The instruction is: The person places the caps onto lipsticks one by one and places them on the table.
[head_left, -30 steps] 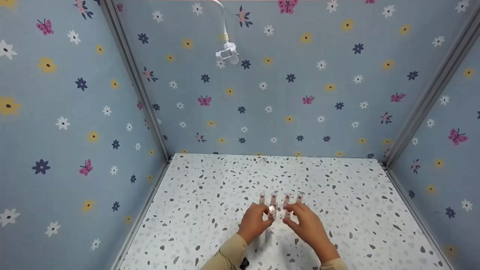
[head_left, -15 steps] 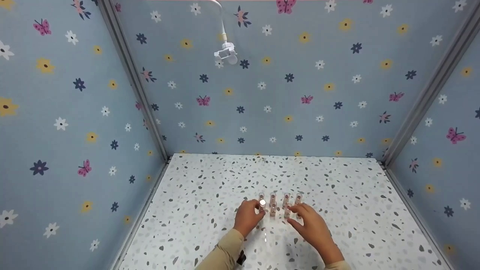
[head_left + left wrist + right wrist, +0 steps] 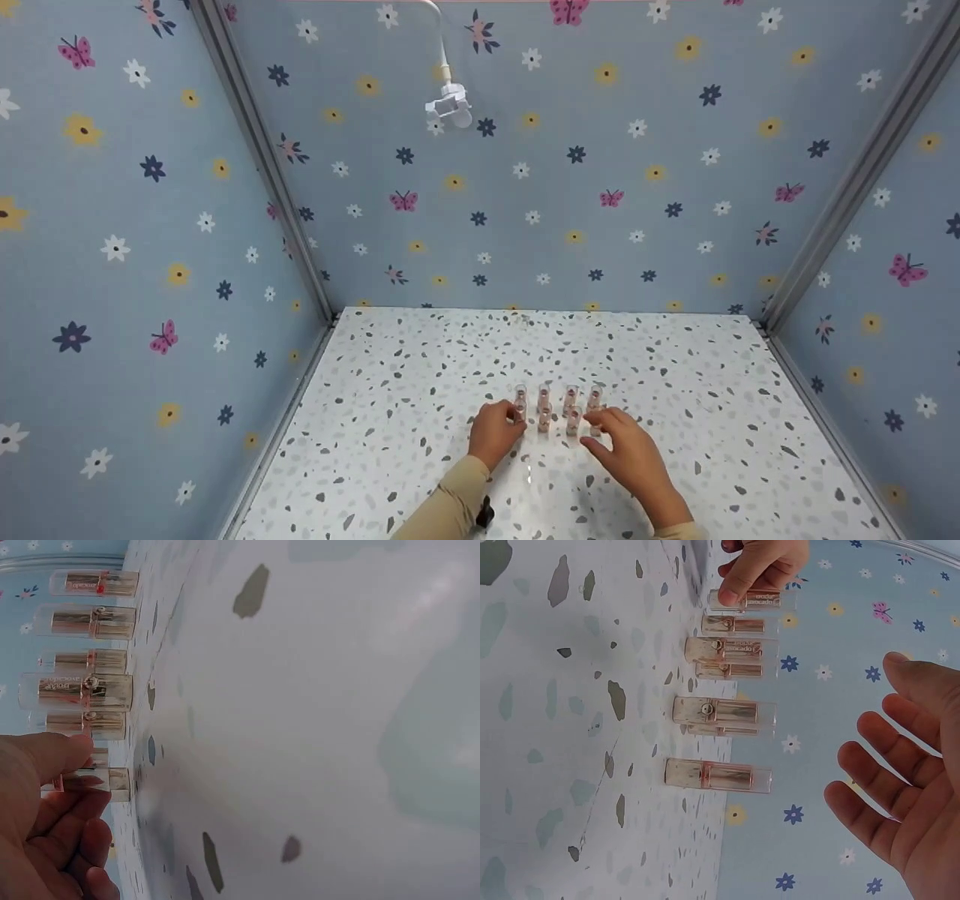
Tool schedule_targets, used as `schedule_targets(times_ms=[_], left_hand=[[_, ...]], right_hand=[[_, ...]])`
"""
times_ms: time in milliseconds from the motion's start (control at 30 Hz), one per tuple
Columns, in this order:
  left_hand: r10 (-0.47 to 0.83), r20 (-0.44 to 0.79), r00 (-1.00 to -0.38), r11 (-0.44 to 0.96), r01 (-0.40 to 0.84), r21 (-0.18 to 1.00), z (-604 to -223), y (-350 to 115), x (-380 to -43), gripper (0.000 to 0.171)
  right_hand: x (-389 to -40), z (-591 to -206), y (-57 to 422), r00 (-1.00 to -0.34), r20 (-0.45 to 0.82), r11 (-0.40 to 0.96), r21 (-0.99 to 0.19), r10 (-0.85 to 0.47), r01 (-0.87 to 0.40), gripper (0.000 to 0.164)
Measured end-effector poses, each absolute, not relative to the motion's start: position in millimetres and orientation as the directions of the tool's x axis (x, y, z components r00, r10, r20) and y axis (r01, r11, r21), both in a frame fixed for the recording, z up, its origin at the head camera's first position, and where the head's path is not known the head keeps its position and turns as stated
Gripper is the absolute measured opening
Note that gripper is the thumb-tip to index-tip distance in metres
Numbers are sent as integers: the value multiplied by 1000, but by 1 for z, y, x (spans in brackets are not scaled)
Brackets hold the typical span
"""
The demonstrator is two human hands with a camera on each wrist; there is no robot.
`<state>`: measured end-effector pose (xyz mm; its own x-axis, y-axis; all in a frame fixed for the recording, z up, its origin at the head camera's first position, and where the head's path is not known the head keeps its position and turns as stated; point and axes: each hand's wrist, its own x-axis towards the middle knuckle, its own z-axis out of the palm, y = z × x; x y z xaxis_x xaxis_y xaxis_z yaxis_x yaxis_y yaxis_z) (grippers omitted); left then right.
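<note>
Several clear-capped lipstick tubes stand upright in two rows on the speckled table. At the front left end, my left hand (image 3: 495,433) pinches one lipstick tube (image 3: 116,784) between thumb and fingers, its base at the tabletop. In the right wrist view that tube (image 3: 520,412) has printed letters on its side. My right hand (image 3: 630,456) hovers by the front right lipstick tube (image 3: 718,775), fingers spread and relaxed, apart from it in the right wrist view. Between the hands stand two more front-row tubes, one lipstick tube (image 3: 544,418) and another lipstick tube (image 3: 573,421).
The back row of lipstick tubes, such as the back left tube (image 3: 544,396), stands just behind the front one. Flower-patterned walls (image 3: 517,217) enclose the white speckled table (image 3: 420,360). A white clamp arm (image 3: 448,105) hangs high at the back.
My left hand has carried the lipstick tube left and lowered it to the front row's left end. My right hand has shifted slightly right and stays relaxed.
</note>
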<state>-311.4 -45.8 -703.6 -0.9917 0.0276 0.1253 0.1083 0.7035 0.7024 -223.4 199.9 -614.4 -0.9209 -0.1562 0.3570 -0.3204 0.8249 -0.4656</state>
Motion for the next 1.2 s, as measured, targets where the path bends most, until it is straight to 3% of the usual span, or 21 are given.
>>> schedule_targets(times_ms=[1200], left_hand=[[125,82,-989,708,147,691,-710,-48,-318,14]], right_hand=[[-224,-620,207,-932,340,823,-488,-126,-290,33]])
